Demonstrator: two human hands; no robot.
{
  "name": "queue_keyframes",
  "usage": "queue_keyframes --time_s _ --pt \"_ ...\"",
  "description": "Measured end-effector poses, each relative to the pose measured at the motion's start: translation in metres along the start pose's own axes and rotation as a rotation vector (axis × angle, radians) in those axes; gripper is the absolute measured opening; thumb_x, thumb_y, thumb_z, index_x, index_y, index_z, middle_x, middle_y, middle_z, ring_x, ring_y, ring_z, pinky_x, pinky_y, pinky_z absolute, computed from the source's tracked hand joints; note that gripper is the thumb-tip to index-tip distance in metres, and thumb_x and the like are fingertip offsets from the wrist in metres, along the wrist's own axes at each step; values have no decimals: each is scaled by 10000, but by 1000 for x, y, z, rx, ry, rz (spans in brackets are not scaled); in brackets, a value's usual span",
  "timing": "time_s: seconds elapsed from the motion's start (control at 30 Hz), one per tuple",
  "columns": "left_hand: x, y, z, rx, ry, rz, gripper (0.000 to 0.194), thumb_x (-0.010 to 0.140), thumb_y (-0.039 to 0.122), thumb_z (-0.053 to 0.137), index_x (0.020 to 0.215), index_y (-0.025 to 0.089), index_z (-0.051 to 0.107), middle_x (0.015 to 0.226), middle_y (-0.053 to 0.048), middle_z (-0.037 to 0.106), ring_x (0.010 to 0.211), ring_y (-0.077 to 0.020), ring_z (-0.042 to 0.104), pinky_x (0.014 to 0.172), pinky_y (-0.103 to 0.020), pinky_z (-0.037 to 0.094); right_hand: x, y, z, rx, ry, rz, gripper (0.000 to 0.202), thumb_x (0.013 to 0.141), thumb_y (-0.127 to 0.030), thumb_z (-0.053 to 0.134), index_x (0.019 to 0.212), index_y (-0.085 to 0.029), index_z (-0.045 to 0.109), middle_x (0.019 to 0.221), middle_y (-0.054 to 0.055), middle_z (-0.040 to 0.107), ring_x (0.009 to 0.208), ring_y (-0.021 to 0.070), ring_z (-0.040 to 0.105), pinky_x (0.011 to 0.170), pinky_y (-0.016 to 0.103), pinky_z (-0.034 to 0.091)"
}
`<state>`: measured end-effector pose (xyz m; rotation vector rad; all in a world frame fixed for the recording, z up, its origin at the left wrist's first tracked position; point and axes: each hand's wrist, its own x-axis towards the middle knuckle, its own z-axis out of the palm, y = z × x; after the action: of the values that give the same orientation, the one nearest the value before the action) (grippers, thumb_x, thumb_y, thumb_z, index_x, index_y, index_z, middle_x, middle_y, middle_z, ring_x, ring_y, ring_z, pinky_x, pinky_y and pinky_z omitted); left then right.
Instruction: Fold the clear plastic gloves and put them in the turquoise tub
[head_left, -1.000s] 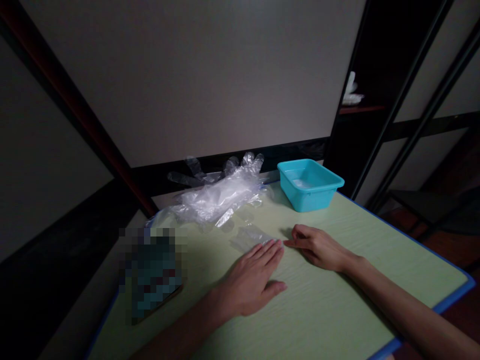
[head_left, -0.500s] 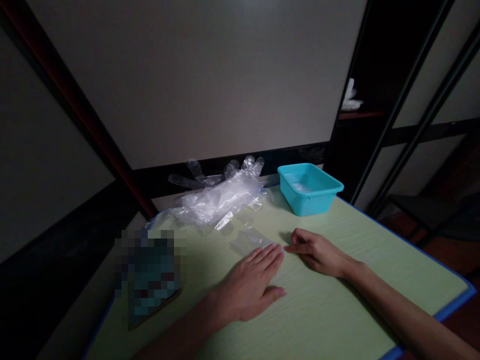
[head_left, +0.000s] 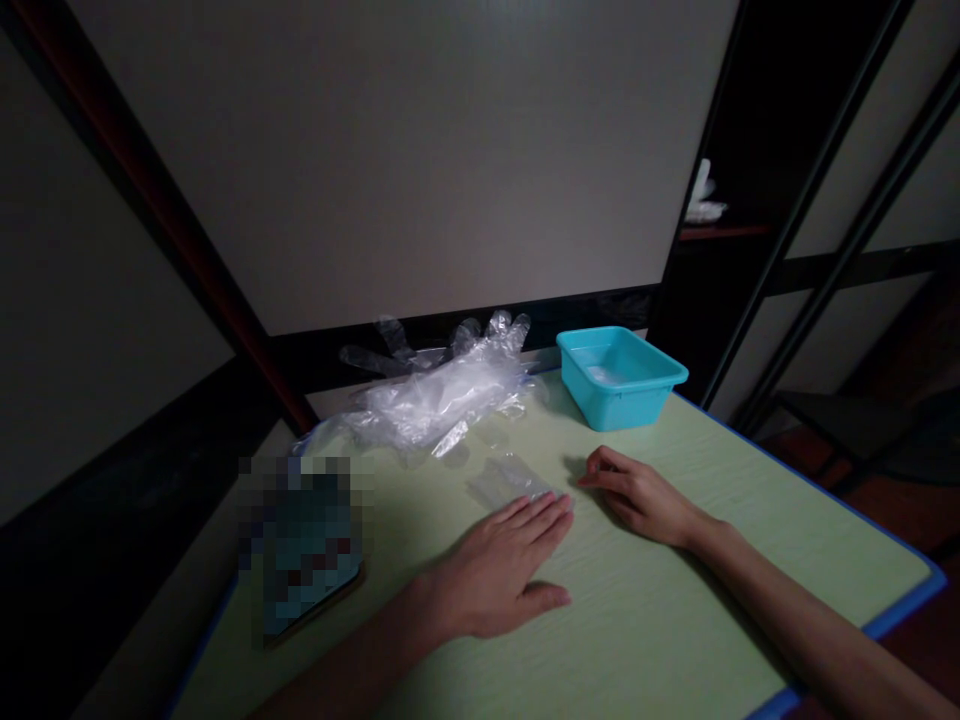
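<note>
A small flattened piece of clear plastic (head_left: 506,478) lies on the pale green table; it looks like the same thin film as the gloves behind it. My left hand (head_left: 506,575) rests flat over its near edge, fingers straight and thumb apart. To the right, my right hand (head_left: 637,497) is curled, its fingers bent inward and its fingertips just beside the plastic. Whether anything is between them I cannot make out. Farther back lies a loose heap of clear disposable plastic gloves (head_left: 442,400), some glove fingers sticking up.
A turquoise plastic basin (head_left: 626,395) stands at the table's back right, with something pale inside. On the left is a blurred-out upright object (head_left: 311,550). The table (head_left: 637,630) has a blue edge and meets a grey cabinet panel (head_left: 450,170) behind.
My right hand has drawn slightly up and away from the edge of the plastic, its fingers more curled. My left hand stays flat in nearly the same place.
</note>
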<state>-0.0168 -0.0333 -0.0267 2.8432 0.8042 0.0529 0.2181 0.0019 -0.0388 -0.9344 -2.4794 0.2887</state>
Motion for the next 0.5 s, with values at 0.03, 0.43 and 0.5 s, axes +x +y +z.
queue_keyframes --time_s 0.03,0.43,0.5 --pt "0 0 -1 -6 -5 12 660 837 489 370 1353 156 128 1423 -56 111 1296 -180 88 1061 -314 101 0 0 0 5 2 -2 363 728 -9 393 1007 -154 576 933 84 480 822 163 490 736 298 432" --pt "-2 1 -2 -26 -11 47 646 843 507 334 1345 138 165 1418 -73 132 1295 -194 94 1061 -335 104 -5 -6 -1 39 -63 -139 371 797 -59 362 1053 -187 598 806 63 477 695 138 462 631 265 393" --pt "-2 0 -2 -33 -15 43 647 841 507 340 1345 139 168 1419 -73 125 1295 -195 91 1061 -333 103 -5 -7 -1 30 -74 -131 353 806 -70 366 1034 -187 609 800 62 479 699 139 464 630 265 388"
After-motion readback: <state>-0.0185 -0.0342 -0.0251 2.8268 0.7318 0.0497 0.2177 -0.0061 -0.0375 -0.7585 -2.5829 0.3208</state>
